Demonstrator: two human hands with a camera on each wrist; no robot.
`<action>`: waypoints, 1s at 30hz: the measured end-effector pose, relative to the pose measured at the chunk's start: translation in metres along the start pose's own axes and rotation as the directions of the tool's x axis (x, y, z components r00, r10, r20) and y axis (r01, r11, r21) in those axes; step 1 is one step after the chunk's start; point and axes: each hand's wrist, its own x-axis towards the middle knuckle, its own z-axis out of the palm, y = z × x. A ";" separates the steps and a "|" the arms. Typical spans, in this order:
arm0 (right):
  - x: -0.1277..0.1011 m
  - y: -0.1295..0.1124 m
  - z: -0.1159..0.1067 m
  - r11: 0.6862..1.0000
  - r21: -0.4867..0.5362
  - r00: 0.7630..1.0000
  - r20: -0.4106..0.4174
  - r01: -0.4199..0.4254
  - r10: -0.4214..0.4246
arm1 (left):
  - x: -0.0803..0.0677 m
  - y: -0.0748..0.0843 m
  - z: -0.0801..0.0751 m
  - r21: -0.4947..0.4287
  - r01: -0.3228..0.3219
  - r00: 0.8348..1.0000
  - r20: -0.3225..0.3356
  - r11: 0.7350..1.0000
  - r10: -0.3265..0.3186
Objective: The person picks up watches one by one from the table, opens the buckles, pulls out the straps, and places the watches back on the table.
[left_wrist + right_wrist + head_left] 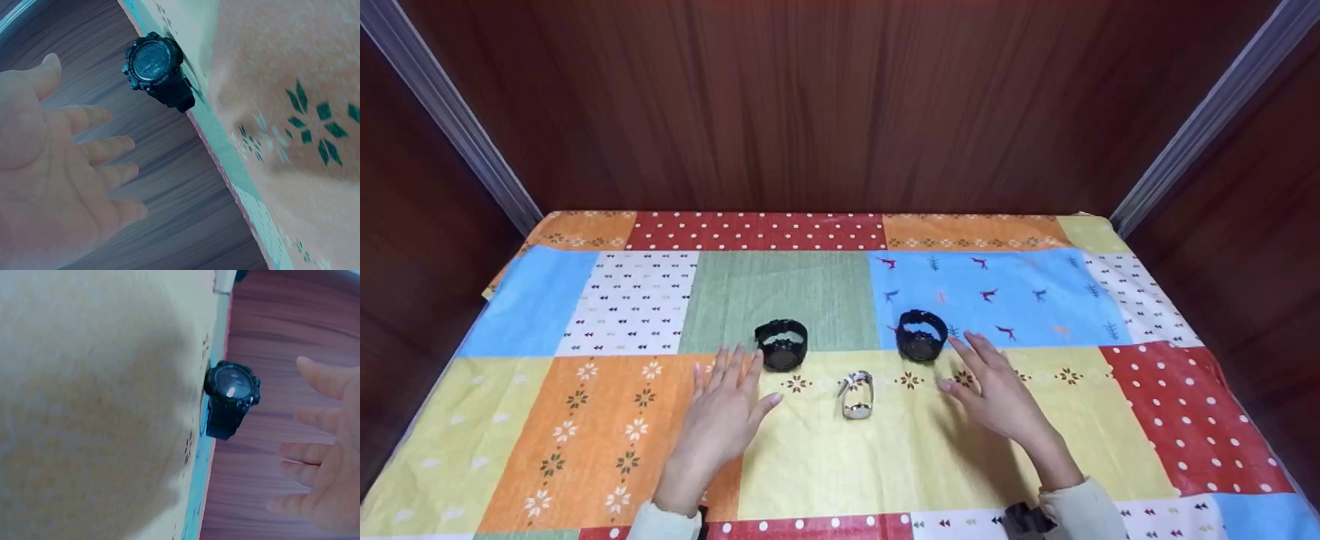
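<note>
Two black wristwatches with round dials lie on the patchwork tablecloth: the left black watch (784, 346) on the green patch's lower edge, the right black watch (922, 337) on the blue patch. Between and nearer than them sits a small light-coloured watch (857, 396), its band looped up. My left hand (721, 414) is spread palm down beside the left black watch, holding nothing. Fingers extended, my right hand (996, 390) hovers just right of the other black watch. In the wrist views, the left black watch (152, 62) and right black watch (232, 385) stand apart from the fingers.
The tablecloth (577, 420) has orange, yellow, blue, green and red dotted patches. A dark wood panel (840, 105) rises behind the table, with metal strips (1207, 112) at its corners. Dark bands show at both sleeve cuffs.
</note>
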 end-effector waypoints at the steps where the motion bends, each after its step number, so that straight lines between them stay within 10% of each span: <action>1: 0.001 -0.002 0.000 0.999 0.038 1.000 -0.003 -0.010 0.010 | 0.000 0.001 -0.001 -0.022 -0.013 1.000 -0.005 1.000 0.013; 15: 0.011 -0.022 0.011 0.881 0.465 0.989 0.145 -0.084 0.018 | 0.013 0.025 0.008 -0.337 -0.117 0.993 -0.037 0.934 0.110; 22: 0.013 -0.028 0.030 0.868 0.489 0.967 0.250 -0.084 -0.047 | 0.023 0.032 0.024 -0.523 -0.101 0.992 0.016 0.846 0.128; 30: 0.019 -0.037 0.040 0.625 0.709 0.913 0.408 -0.326 0.013 | 0.034 0.039 0.039 -0.628 -0.020 0.991 0.088 0.778 0.097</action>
